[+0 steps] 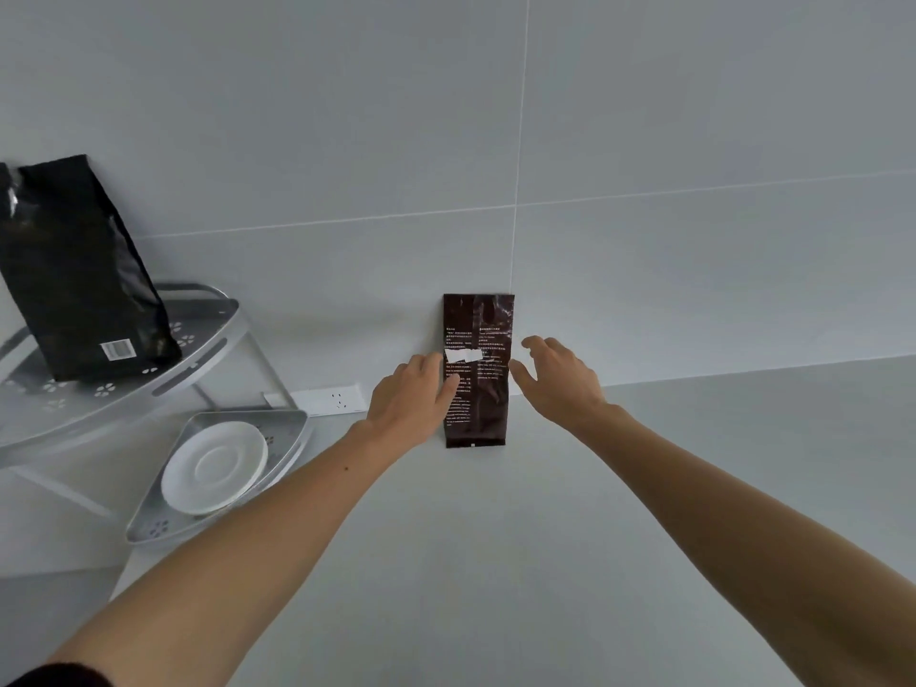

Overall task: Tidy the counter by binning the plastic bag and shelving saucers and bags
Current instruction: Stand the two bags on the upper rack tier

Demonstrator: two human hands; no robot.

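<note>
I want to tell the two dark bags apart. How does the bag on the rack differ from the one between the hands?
The black bag stands on the rack's top shelf; the brown bag leans against the wall on the counter. The black bag looks bulkier, the brown bag flat and narrow. Both are dark and glossy.

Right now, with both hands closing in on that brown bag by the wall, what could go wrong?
The brown bag stands thin and upright against the wall, so a nudge from the left hand could tip it before the open right hand closes. On the rack's top shelf, the black bag leans and may topple if bumped.
</note>
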